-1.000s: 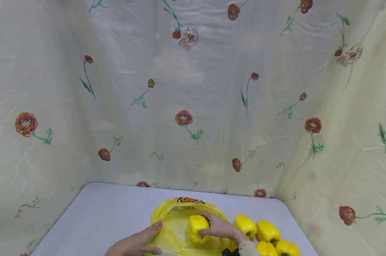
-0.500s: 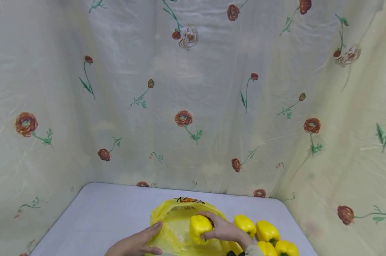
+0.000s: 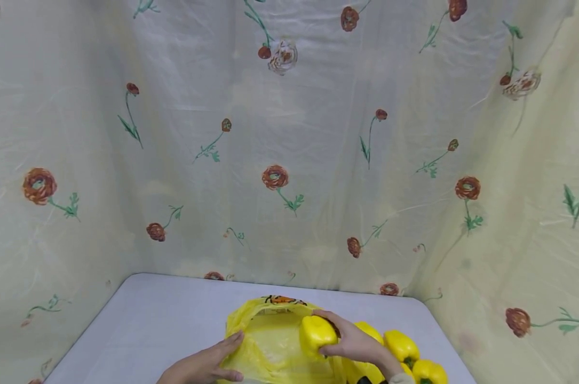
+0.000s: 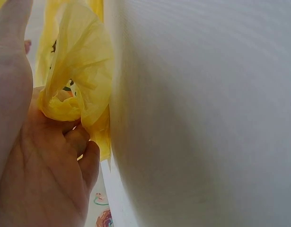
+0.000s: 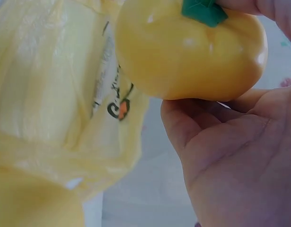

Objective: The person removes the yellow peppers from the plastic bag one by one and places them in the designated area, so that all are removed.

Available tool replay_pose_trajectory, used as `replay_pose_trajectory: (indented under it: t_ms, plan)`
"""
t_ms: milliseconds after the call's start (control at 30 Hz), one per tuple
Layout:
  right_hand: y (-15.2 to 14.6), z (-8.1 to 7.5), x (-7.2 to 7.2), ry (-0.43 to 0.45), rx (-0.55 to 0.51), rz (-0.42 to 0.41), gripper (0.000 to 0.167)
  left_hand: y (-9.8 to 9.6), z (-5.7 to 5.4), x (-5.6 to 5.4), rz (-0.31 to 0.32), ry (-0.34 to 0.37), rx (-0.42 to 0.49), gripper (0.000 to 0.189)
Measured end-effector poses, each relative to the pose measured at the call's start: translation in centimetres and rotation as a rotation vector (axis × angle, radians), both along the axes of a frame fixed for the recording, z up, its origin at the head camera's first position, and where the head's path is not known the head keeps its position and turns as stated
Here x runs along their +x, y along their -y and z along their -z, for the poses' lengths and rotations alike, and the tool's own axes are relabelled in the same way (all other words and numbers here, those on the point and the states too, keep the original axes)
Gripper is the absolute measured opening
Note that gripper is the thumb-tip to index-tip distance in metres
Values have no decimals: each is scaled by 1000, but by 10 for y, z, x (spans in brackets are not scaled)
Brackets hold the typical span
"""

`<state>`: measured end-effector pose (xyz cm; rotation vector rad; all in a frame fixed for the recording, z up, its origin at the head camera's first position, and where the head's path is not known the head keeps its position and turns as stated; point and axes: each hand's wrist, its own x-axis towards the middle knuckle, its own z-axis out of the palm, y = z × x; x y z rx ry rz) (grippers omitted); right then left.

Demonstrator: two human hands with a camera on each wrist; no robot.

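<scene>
My right hand grips a glossy yellow bell pepper by its side, at the right edge of a yellow plastic bag. Its green stem shows in the right wrist view, with fingers below and thumb above. The bag lies mouth towards me, with an orange and black print on its far rim. At the bag's left edge rests my left hand, index finger stretched along it and thumb apart. In the left wrist view, thin yellow film lies against that hand and hides most of its fingers.
Several more yellow bell peppers lie on the white table, right of the bag; my right arm partly covers them. A flower-printed curtain encloses the back and both sides.
My right hand has moved right with the bell pepper, from over the bag's middle to its right edge. The left hand has stayed in place.
</scene>
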<state>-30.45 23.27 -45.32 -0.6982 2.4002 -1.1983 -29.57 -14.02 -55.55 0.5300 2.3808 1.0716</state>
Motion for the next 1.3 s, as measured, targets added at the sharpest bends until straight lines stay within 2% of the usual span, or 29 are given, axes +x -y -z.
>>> replay_pose_trajectory:
  t_ms: [200, 367, 600, 700, 900, 1033, 1167, 1300]
  plan:
    - [-19, -8, 4, -18, 2, 55, 78, -1, 1, -1, -27, 39, 16, 100]
    - [-39, -11, 7, -39, -22, 63, 78, -1, 1, 0, -44, 56, 22, 101]
    - [-65, -19, 12, -56, -36, 121, 78, 0, 1, 1, -37, 34, 21, 99]
    - [-77, -18, 13, -56, -23, 163, 79, 0, 0, 2, -41, 44, 30, 99]
    - [-102, -16, 15, -84, -5, 222, 78, -1, -2, 4, -94, 106, 66, 101]
    - [-119, -14, 17, -100, -3, 255, 77, -1, -2, 4, -113, 122, 75, 102]
    - [-136, -12, 17, -118, 15, 303, 77, -1, 0, 3, -103, 120, 79, 102]
    - [-150, -8, 16, -117, 0, 352, 77, -1, 0, 3, -56, 71, 57, 99]
